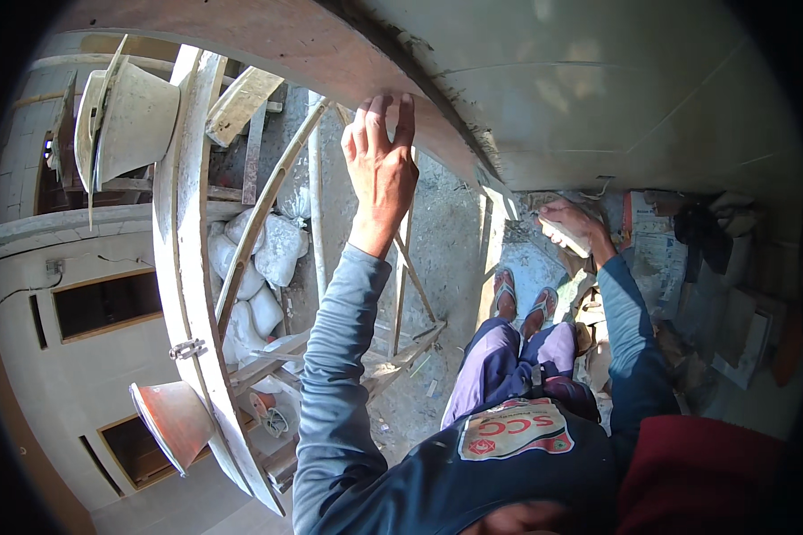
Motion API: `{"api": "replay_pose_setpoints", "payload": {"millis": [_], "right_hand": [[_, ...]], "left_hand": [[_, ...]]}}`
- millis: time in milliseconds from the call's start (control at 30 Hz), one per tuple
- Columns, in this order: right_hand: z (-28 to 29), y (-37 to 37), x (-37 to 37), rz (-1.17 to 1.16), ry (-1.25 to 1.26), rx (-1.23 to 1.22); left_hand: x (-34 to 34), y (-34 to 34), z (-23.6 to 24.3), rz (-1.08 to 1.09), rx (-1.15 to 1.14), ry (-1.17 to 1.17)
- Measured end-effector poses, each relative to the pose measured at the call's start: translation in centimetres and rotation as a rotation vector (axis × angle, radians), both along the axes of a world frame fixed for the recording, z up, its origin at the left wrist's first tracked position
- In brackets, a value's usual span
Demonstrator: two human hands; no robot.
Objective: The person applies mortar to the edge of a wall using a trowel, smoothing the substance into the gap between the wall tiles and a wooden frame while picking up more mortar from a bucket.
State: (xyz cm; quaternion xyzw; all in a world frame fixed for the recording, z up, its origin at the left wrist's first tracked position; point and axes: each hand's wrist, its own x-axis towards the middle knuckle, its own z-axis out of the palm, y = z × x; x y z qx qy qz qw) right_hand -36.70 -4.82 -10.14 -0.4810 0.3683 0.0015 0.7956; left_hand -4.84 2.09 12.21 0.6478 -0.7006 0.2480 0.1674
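My left hand (pixel 381 165) reaches up to a long pinkish plank-like strip (pixel 330 62) that runs along the edge of the smooth grey surface (pixel 616 98). Its fingertips rest against the strip, fingers slightly bent and apart, with nothing held. Lower and to the right, my right hand (pixel 573 218) is closed around a pale, flat block (pixel 564 239); the grip hides part of it, and its exact kind I cannot make out. Between the hands, the strip ends in a light, ragged tip (pixel 500 192).
A whitish plank (pixel 174 267) stretches along the left, with a pale basin (pixel 138 120) and an orange-stained basin (pixel 174 423) by it. Wooden poles (pixel 268 205) stand below, near white sacks (pixel 277 250). My sandalled feet (pixel 506 294) are beneath me; clutter (pixel 656 259) lies at right.
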Motion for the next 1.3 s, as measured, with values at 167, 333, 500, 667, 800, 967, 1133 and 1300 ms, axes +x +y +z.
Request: {"api": "replay_pose_setpoints", "payload": {"millis": [167,333,500,667,800,967,1133,1300], "right_hand": [[0.0,-6.7,-0.2,0.183,0.097,-0.110],[-1.4,-11.2,0.8,0.322,0.182,0.031],[-2.3,-12.4,1.1,0.241,0.057,0.164],[-3.0,-12.7,0.4,0.266,-0.098,0.215],[-0.9,-12.7,0.4,0.196,-0.189,0.255],[1.8,-13.1,0.8,0.253,-0.301,0.175],[7.4,-9.8,0.4,0.156,-0.501,0.246],[14.0,-4.2,-1.5,0.065,-0.681,-0.024]], "left_hand": [[0.6,0.1,1.0,0.053,-0.030,-0.123],[1.5,0.0,1.0,0.040,-0.028,-0.214],[1.8,0.3,1.4,0.062,-0.038,-0.264],[1.7,0.3,1.1,0.057,-0.038,-0.256],[1.6,0.3,1.0,0.067,-0.025,-0.255],[1.6,0.4,1.4,0.089,0.001,-0.258],[1.4,0.4,2.9,0.061,-0.001,-0.253],[1.1,0.0,3.6,-0.084,-0.045,0.010]]}}
